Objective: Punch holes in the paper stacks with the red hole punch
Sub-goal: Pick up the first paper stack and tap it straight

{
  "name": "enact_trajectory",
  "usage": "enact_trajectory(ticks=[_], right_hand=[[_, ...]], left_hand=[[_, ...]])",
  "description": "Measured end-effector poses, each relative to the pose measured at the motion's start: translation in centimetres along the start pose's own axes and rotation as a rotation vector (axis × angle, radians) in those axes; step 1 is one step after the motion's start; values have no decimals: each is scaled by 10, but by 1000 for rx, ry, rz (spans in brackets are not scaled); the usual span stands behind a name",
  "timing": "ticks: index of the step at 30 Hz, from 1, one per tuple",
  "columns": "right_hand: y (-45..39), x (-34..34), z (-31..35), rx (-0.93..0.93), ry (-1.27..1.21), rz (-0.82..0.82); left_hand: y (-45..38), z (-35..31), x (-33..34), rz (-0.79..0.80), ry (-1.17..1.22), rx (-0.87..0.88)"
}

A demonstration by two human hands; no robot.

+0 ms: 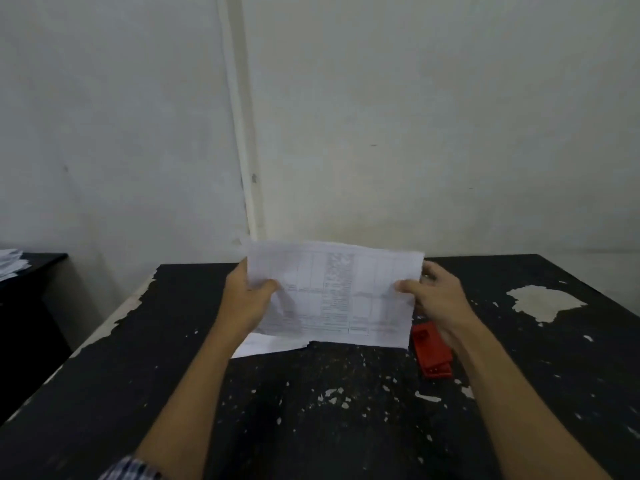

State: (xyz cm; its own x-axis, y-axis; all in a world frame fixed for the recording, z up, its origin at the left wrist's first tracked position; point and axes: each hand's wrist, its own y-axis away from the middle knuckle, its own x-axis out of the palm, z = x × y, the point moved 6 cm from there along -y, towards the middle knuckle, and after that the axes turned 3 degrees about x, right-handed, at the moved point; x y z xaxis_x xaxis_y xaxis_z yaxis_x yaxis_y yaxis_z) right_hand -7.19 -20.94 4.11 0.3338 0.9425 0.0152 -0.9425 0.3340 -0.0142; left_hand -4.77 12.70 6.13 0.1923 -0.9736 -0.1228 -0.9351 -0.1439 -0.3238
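Head view: my left hand (247,299) and right hand (438,296) each grip a side edge of the printed paper stack (337,296), held upright above the black surface (311,393). Red hole punch (431,351) lies just right of the stack's lower corner; more sheets (266,344) lie beneath it.

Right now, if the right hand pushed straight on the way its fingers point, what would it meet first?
The right hand already grips the paper stack. Its fingers point left and away, so beyond the sheets probably the wall; depth is unclear.
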Motion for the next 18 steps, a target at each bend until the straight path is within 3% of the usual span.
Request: enact_trajectory(ticks=[8, 14, 18], right_hand=[[30, 10, -15, -227, 2, -178], [38, 24, -58, -80, 142, -136], [39, 28, -61, -77, 126, -167]], left_hand=[[23, 24, 17, -142, 30, 91], [53, 56, 38, -150, 27, 3], [57, 56, 41, -189, 47, 14]])
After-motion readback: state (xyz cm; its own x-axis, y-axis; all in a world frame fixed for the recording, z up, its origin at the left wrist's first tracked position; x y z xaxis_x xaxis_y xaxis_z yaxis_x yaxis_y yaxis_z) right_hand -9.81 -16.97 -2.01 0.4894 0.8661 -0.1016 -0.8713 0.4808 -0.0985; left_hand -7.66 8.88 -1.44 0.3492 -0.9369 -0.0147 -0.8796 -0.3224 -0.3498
